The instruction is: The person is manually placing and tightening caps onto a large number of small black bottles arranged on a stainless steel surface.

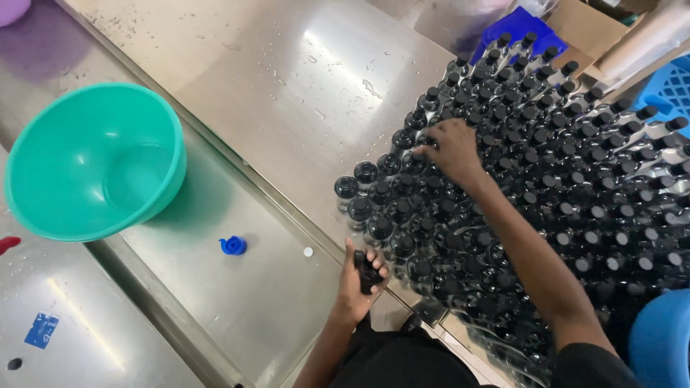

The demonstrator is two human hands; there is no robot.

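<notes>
A dense crowd of small clear bottles with black caps stands on the wet steel table. My right hand reaches across them, fingers pressed down on the cap of a bottle near the group's far-left edge. My left hand is at the group's near edge, fingers curled around a small black cap. Several bottles close to it at the left edge have no cap.
A teal plastic bowl sits at the left on a lower steel surface. A blue cap and a small white disc lie near it. Blue crates and a cardboard box stand at the far right. A blue tub is at the bottom right.
</notes>
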